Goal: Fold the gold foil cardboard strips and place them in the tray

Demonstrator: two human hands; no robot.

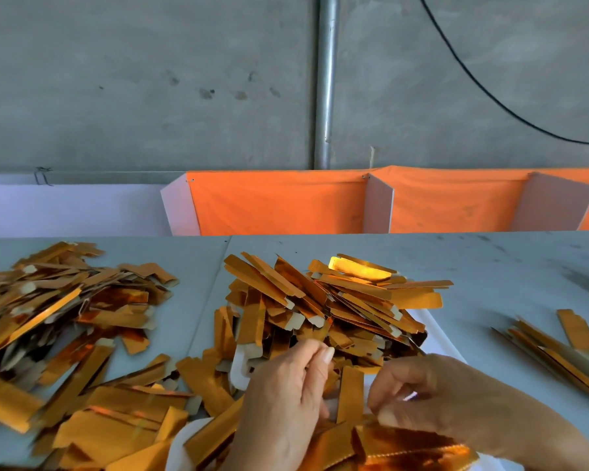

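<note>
Presently: gold foil cardboard strip [349, 394], near centre at the tray [437, 329] edge. Judged light, stiff, slick; pinch its ends. Left hand [286, 396] pinches something unclear; right hand [432, 402] curled, hold indistinct.

Head view, down (close) over table [490, 260]

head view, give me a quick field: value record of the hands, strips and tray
left hand: curled, pinching a gold foil strip with thumb and fingers
right hand: curled on the same strip's right side
centre pile: gold strips heaped on the white tray
left pile: loose strips on the table
right bundle: small, aligned group of strips
</note>
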